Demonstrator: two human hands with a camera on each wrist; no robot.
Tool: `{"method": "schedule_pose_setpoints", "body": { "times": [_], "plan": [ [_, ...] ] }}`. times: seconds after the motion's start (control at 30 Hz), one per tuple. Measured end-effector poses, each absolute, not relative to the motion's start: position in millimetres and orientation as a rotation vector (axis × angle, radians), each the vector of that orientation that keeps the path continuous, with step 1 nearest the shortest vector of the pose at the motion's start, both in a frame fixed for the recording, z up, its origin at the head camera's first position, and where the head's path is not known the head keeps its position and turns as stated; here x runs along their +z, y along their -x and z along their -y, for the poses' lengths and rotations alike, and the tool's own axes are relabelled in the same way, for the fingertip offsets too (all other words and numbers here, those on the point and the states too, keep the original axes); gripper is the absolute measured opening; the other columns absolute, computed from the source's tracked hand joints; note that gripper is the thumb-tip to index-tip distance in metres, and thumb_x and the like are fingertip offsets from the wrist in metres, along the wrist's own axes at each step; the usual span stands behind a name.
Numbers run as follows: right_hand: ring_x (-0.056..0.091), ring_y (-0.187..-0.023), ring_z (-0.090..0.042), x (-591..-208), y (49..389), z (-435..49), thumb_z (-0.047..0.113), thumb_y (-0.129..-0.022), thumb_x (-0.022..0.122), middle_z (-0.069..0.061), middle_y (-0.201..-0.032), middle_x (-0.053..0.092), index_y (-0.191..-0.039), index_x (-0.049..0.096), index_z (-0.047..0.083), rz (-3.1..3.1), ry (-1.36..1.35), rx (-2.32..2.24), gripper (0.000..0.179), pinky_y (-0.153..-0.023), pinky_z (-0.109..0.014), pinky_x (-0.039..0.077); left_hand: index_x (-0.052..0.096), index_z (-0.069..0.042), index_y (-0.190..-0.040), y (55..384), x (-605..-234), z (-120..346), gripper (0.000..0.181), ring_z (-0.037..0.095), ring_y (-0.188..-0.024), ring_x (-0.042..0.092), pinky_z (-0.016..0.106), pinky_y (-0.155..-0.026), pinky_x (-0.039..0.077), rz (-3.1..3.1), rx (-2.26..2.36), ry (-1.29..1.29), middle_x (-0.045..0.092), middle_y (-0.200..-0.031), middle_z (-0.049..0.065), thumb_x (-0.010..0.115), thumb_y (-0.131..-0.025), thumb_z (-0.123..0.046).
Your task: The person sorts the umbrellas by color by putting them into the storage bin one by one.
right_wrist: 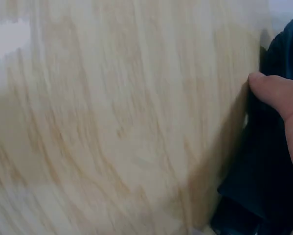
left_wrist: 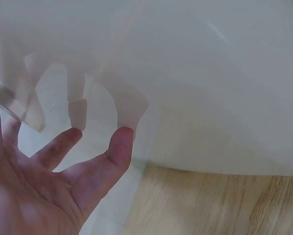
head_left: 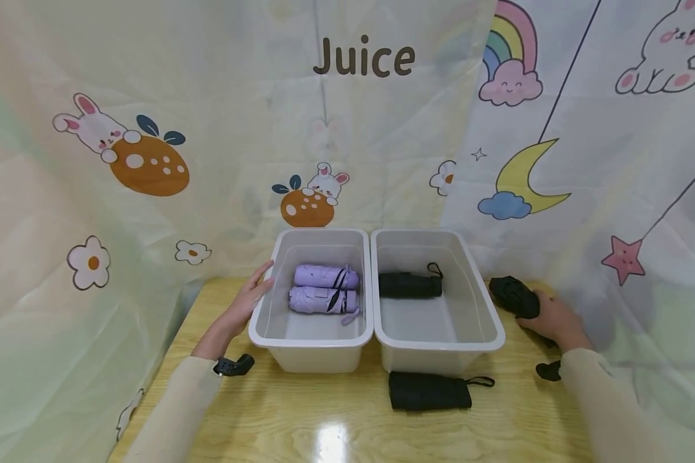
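Note:
My left hand (head_left: 247, 303) rests its fingertips on the left side of the left white bin (head_left: 260, 328), near its rim; the left wrist view shows the thumb (left_wrist: 121, 147) against the smooth wall. Two folded lilac umbrellas (head_left: 318, 300) lie side by side in that bin. At the far right, my right hand (head_left: 558, 321) grips a black folded umbrella (head_left: 512, 296) beside the right bin. Its thumb (right_wrist: 271, 88) presses the dark cloth, seen at the edge of the right wrist view; the palm hides part of the umbrella.
The right white bin (head_left: 440, 346) stands against the left one and holds a black folded umbrella (head_left: 408, 285). Another black umbrella (head_left: 428, 392) with a strap lies on the wooden table (head_left: 278, 411) in front. Printed cloth (head_left: 226, 128) hangs behind and at both sides.

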State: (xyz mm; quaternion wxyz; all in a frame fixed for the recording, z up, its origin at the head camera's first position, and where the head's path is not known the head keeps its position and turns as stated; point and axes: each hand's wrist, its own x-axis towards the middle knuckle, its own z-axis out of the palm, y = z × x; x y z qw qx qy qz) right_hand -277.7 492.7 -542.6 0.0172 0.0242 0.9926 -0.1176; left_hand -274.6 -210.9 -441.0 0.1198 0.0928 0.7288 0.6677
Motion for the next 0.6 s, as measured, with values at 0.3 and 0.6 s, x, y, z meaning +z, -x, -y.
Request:
{"method": "schedule_pose_setpoints", "body": {
  "times": [0.3, 0.6],
  "plan": [
    [0.043, -0.109, -0.060, -550, 274, -491, 0.053, -0.079, 0.074, -0.043, -0.128, 0.041, -0.148, 0.026, -0.002, -3.131, -0.075, -0.552, 0.100, -0.081, -0.071, 0.039, 0.010, -0.019, -0.158, 283, -455, 216, 0.058, 0.053, -0.130, 0.034, 0.064, -0.097, 0.037, -2.108, 1.988, -0.296, 0.020, -0.153, 0.028, 0.038, -0.107, -0.025],
    [0.043, -0.111, -0.058, -526, 275, -484, 0.046, -0.080, 0.077, -0.040, -0.133, 0.042, -0.148, 0.033, 0.001, -3.228, -0.058, -0.754, 0.093, -0.082, -0.072, 0.038, 0.014, -0.024, -0.157, 289, -469, 221, 0.062, 0.048, -0.127, 0.040, 0.055, -0.093, 0.046, -2.201, 1.952, -0.319, 0.025, -0.152, 0.025, 0.043, -0.105, -0.038]
  ]
}}
